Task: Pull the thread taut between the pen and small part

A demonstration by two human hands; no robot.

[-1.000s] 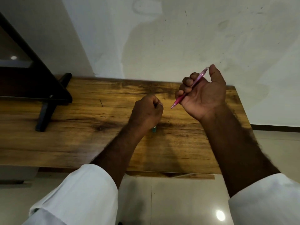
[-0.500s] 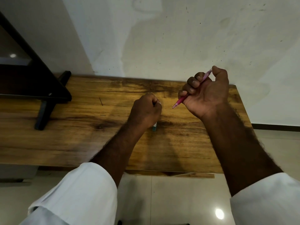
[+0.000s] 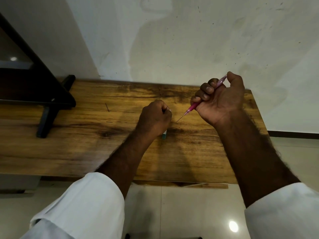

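1. Here the right hand [image 3: 222, 99] is clenched round a pink mechanical pencil [image 3: 205, 96], thumb on its top end, a thin lead sticking out of the tip above the wooden table [image 3: 86, 144].
2. The left hand [image 3: 154, 118] grips a small teal container [image 3: 164, 135], its lower end showing under the fist.
3. A black stand [image 3: 46, 118] sits at the table's left.

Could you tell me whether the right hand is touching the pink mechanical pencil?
Touching. The head view shows the right hand gripping the pink mechanical pencil, fingers curled round its barrel, thumb on its top end.
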